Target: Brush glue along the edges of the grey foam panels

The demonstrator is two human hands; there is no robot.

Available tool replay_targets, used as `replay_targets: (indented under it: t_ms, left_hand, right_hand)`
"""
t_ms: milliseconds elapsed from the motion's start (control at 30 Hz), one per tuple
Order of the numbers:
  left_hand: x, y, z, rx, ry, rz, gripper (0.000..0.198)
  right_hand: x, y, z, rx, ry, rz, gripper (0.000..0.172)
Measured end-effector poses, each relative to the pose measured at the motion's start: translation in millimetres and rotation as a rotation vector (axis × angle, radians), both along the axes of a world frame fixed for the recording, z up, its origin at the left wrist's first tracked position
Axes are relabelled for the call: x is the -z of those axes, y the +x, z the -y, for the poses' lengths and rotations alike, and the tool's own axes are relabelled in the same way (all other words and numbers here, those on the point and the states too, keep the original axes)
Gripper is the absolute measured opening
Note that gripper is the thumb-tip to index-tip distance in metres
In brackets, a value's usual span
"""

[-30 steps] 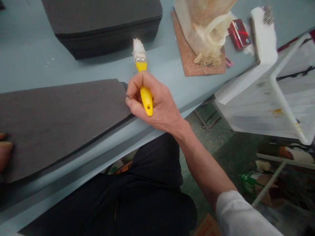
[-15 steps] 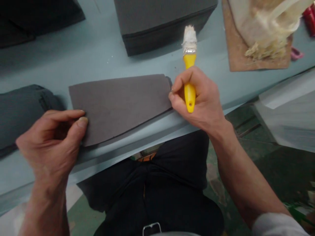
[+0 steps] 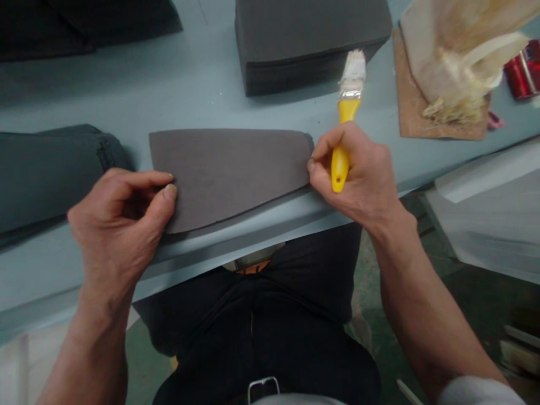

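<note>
A dark grey sheet piece [image 3: 236, 171], tapering to the right and looking like foam or thin board, lies at the table's front edge. Thumb and forefinger of my left hand [image 3: 122, 219] pinch its left end. At the opposite end, my right hand [image 3: 358, 174] has its fingertips closed on the narrow edge. That same hand also grips a paintbrush [image 3: 340, 163] with a yellow handle, bristles pointing away from me and coated white. Whether more than one layer lies between the fingers is hard to tell.
A tall stack of dark grey sheets [image 3: 312, 34] stands behind. More dark pieces [image 3: 42, 174] lie at left, and black ones [image 3: 84, 22] at far left. On a brown board [image 3: 409, 112] sits a glue-crusted whitish container [image 3: 439, 62], beside a red object [image 3: 523, 73].
The whole view has shifted, so the table's things appear further right. Both hands keep their hold on the sheet's ends, and the paintbrush stays in my right hand.
</note>
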State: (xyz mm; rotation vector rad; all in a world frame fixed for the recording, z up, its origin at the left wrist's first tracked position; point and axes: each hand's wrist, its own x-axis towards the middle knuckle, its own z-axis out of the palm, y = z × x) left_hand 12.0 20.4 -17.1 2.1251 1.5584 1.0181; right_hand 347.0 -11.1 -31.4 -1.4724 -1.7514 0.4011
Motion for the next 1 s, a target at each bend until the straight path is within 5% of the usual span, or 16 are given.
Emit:
replay_targets:
  t_ms: [500,1000]
  left_hand:
    - [2.5,-2,1,0.098,0.030,0.026,0.019]
    - [4.4,-5,2,0.136,0.152,-0.165,0.030]
  right_hand:
    - [17.3,8,-4,0.030,0.092,0.007,0.020]
    - [19.1,1,-3,0.040,0.137,-0.021,0.022]
